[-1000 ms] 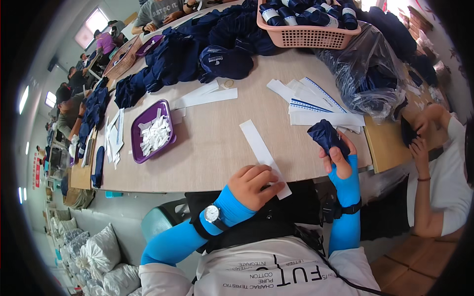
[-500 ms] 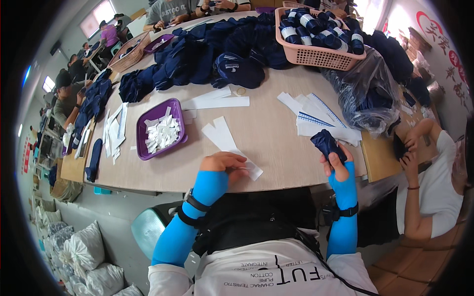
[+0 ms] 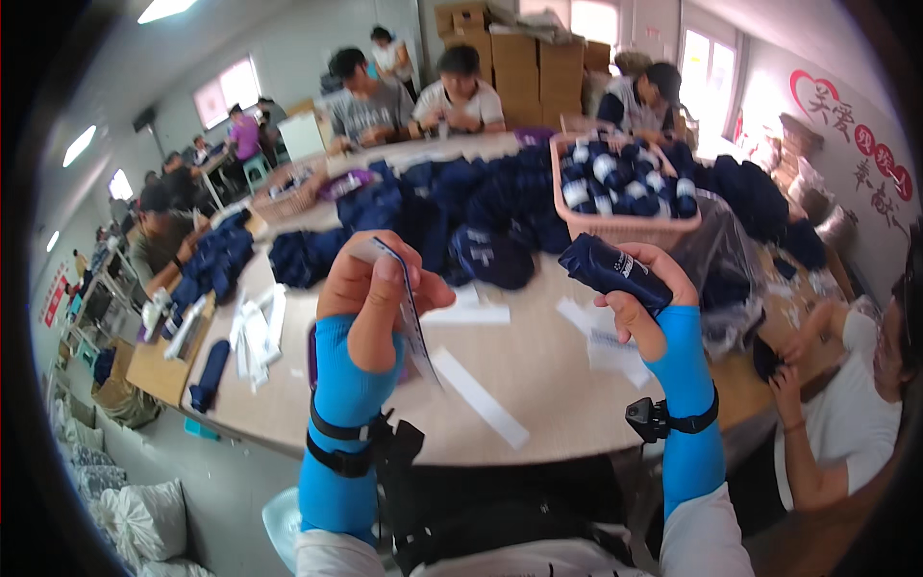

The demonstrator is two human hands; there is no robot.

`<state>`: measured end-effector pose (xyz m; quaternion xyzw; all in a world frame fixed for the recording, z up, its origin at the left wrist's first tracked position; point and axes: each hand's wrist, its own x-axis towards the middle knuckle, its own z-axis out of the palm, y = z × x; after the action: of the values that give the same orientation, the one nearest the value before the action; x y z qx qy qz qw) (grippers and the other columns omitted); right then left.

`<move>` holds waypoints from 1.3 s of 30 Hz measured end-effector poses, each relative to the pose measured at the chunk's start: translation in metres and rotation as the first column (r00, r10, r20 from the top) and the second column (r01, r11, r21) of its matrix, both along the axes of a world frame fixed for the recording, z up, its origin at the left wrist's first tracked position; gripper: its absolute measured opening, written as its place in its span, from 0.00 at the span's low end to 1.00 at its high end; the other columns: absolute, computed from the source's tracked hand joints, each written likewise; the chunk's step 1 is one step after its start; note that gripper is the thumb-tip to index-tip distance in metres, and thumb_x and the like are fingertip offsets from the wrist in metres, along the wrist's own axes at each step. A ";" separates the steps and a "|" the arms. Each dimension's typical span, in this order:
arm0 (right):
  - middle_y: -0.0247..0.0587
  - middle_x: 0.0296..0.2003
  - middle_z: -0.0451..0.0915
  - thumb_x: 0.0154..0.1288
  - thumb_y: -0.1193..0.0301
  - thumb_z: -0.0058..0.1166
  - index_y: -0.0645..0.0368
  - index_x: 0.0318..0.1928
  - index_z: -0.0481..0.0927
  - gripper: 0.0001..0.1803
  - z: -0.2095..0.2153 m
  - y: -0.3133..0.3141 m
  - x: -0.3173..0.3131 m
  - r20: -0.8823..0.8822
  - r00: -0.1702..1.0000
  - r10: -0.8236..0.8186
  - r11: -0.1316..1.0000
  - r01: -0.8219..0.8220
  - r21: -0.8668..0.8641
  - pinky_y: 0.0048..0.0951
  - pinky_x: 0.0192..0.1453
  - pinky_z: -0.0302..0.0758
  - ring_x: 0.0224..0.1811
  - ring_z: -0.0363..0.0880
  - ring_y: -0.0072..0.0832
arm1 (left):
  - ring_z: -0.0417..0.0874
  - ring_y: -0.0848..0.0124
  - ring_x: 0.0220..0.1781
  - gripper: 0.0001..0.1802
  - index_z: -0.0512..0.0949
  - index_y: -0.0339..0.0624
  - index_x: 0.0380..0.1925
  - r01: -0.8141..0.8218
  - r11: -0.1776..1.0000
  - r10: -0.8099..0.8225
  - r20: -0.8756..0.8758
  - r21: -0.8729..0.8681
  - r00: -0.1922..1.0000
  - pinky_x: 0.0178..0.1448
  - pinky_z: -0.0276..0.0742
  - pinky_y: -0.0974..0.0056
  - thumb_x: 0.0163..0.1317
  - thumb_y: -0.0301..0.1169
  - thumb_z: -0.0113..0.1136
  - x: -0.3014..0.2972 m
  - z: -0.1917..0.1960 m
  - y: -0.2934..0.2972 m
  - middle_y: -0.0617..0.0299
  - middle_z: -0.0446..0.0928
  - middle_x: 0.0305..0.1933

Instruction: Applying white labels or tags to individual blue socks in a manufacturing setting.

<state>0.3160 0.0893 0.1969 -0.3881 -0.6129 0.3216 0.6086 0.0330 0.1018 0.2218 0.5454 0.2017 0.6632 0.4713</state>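
My left hand (image 3: 363, 306) is raised over the table, thumb and fingers pinching a paper strip (image 3: 414, 327) that hangs down and shows its narrow edge. Level with it on the right, my right hand (image 3: 671, 306) grips a rolled navy cloth bundle (image 3: 612, 273) with pale print. The bundle is tilted, its far end pointing left, and the strip is apart from it. Beneath my hands, a white strip (image 3: 481, 399) lies on the table (image 3: 519, 361). More strips (image 3: 604, 341) lie below the bundle. My left forearm mostly hides a purple tray (image 3: 312, 354).
Navy cloth pieces (image 3: 433, 197) are heaped across the table's far side. A pink basket (image 3: 625, 223) holds several banded navy rolls, beside a clear plastic bag (image 3: 723, 288). More paper strips (image 3: 255, 337) lie left. Several people sit around; a co-worker (image 3: 832, 404) is close on my right.
Both hands have risen from near the table edge. My left hand has lifted a paper strip off the table. The view has tilted up, showing more of the room.
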 end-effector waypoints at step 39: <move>0.40 0.42 0.84 0.61 0.82 0.62 0.64 0.60 0.76 0.25 0.023 0.082 -0.054 0.165 0.986 0.038 0.983 -0.067 0.173 0.21 0.36 0.80 0.33 0.84 0.21 | 0.70 0.86 0.24 0.23 0.80 0.38 0.21 0.048 0.996 -0.065 -0.254 -0.071 0.965 0.25 0.61 0.75 0.65 0.45 0.73 0.057 -0.026 0.100 0.68 0.77 0.20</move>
<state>0.2623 0.1718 0.2202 -0.3406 -0.6961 0.2492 0.5808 0.0900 0.2019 0.1962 0.6166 0.2665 0.5666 0.4773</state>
